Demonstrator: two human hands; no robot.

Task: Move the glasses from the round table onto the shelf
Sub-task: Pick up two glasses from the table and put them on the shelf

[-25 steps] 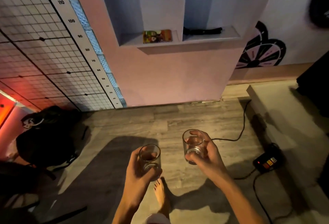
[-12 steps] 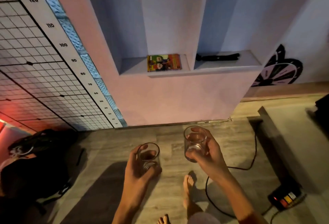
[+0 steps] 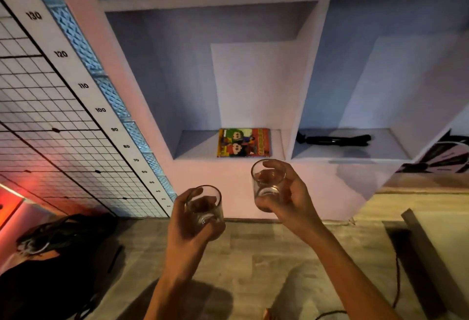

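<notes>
Left hand (image 3: 187,223), lower centre of the frame: fingers and thumb curl round the wall of a clear, short tumbler, the left-hand glass (image 3: 206,204), held upright with its rim uppermost and nothing visible inside it. Right hand (image 3: 291,200), just right of centre and a little higher in the frame: fingers wrap the far side and the thumb closes on the base of a second tumbler, the right-hand glass (image 3: 268,181), held tilted slightly to the left. The two glasses are near each other but apart, both in the air in front of a pink wall face.

Directly above the right-hand glass runs the front edge of the shelf (image 3: 198,147), a recessed white unit split by an upright partition into two compartments. The left compartment holds a brightly coloured comic book (image 3: 244,142) lying flat at its right end; the right compartment holds a long black object (image 3: 335,139) lying flat, its kind unclear.

At the left of the frame a height chart (image 3: 83,86) with printed numbers slants beside a strip of glass blocks (image 3: 111,96) and a wire grid (image 3: 38,116). A black bag (image 3: 58,256) sits in the lower left on the wooden floor (image 3: 253,256); a dark cable (image 3: 397,281) lies at the lower right.
</notes>
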